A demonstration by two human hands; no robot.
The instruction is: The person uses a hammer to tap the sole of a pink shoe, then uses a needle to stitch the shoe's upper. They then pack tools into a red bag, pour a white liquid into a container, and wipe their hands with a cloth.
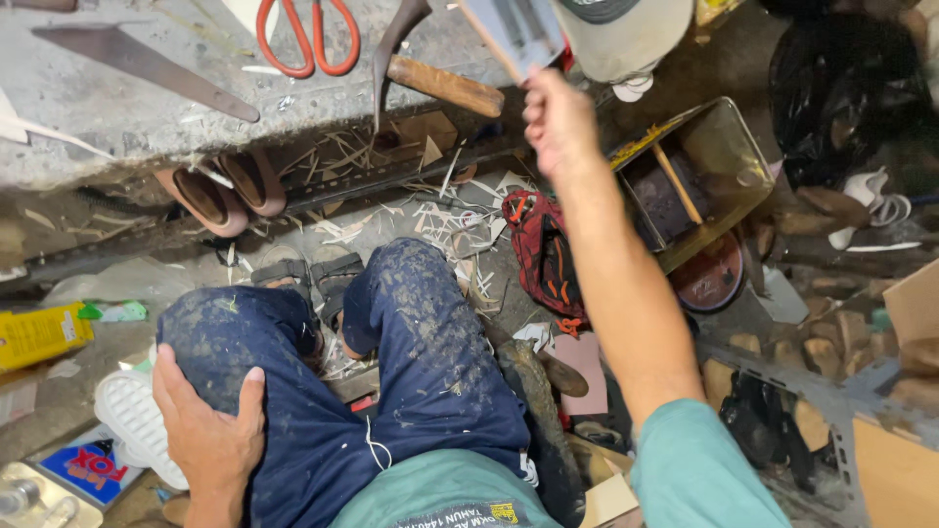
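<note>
My right hand (558, 122) is stretched out and up, gripping a flat grey metal plate with a thin wooden edge (514, 31) above the workbench edge. My left hand (210, 430) rests flat on my left knee, on dirty blue trousers (421, 342). On the concrete bench (117, 117) lie orange-handled scissors (308, 39), a long metal blade (137, 64) and a wooden-handled curved tool (440, 83).
Brown sandals (230, 191) sit under the bench among bamboo shavings. A red bag (543, 254), an open metal box (699, 176), a black plastic bag (841, 88), a yellow packet (39, 332) and cardboard (900, 469) crowd the floor.
</note>
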